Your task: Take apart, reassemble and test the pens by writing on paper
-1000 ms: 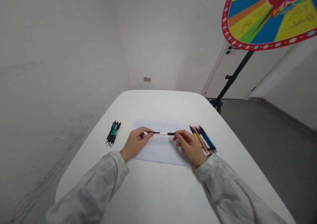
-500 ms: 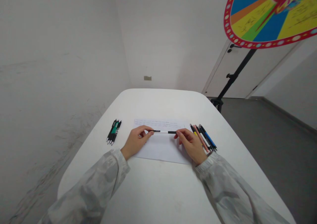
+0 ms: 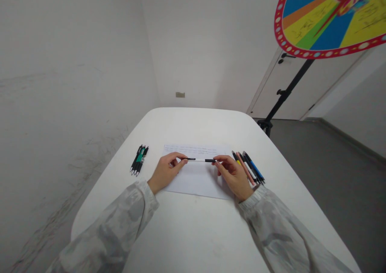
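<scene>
A white pen with black ends (image 3: 200, 160) is held level above a sheet of paper (image 3: 193, 182). My left hand (image 3: 167, 169) is closed on its clip end, thumb and fingers pinching it. At the other end, my right hand (image 3: 233, 174) pinches the black grip near the tip. Faint lines of handwriting run along the top of the paper. Beside my right hand lies a row of several pens (image 3: 252, 168) in yellow, pink, white, black and blue; my hand and sleeve hide part of it.
On the left of the white table (image 3: 199, 128) lies a group of black and green pens (image 3: 139, 160). Past the table's right edge, a colourful prize wheel (image 3: 328, 19) stands on a black pole (image 3: 289, 90). Walls rise behind and to the left.
My right thumb and fingers have shifted slightly at the pen's tip, showing a bit more of it. The left hand's hold is the same, and the view has moved very slightly.
</scene>
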Motion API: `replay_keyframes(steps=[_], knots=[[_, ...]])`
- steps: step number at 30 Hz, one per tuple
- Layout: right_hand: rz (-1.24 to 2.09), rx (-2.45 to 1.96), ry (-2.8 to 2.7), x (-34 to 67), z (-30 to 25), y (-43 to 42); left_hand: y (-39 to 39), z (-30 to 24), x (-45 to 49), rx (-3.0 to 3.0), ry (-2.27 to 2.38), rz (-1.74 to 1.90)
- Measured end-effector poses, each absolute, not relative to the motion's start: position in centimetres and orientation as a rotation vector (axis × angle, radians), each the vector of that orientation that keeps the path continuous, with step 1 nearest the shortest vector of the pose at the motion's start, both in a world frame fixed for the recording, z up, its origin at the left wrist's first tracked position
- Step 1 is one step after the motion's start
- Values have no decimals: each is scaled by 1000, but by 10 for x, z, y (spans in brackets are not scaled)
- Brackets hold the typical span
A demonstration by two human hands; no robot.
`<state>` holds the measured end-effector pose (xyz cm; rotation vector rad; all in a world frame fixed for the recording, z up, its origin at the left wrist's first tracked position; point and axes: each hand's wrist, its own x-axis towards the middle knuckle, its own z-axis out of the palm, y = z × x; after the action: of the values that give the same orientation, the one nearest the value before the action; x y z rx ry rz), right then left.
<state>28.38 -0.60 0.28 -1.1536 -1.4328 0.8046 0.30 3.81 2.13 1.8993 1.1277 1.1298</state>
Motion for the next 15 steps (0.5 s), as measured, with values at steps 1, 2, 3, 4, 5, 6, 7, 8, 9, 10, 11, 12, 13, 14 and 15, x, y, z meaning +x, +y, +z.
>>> replay_keyframes(steps=[1,2,3,4,5,6,7,8,9,10,11,12,13,14,15], knots=[[806,-1152,-1433,284,2,-6,38,22,3,1900,1130,1127],[808,-1152,-1433,284,2,-6,38,22,3,1900,1132,1121],[809,-1152,-1434,284,1,-5,38,23,3,1901,1136,1118],[807,-1156,-1435,284,1,-5,37,23,3,1904,1140,1117],[805,-1162,-1436,284,1,-5,37,23,3,1909,1143,1116],[802,-1169,-1439,284,1,-5,37,24,3,1914,1147,1119],[799,-1174,-1442,284,1,-5,37,24,3,1917,1149,1121],[799,-1176,-1443,284,1,-5,37,24,3,1919,1149,1122],[800,-1174,-1441,283,2,-6,38,24,3,1919,1149,1122],[803,-1170,-1440,283,3,-6,38,24,3,1917,1148,1119],[809,-1163,-1437,282,4,-6,37,24,4,1917,1147,1118],[814,-1157,-1435,282,5,-6,37,24,4,1918,1144,1115],[818,-1153,-1433,281,6,-7,37,24,3,1921,1142,1114],[822,-1149,-1435,281,7,-7,37,24,3,1923,1140,1114],[825,-1148,-1439,281,8,-7,37,24,3,1924,1138,1113]])
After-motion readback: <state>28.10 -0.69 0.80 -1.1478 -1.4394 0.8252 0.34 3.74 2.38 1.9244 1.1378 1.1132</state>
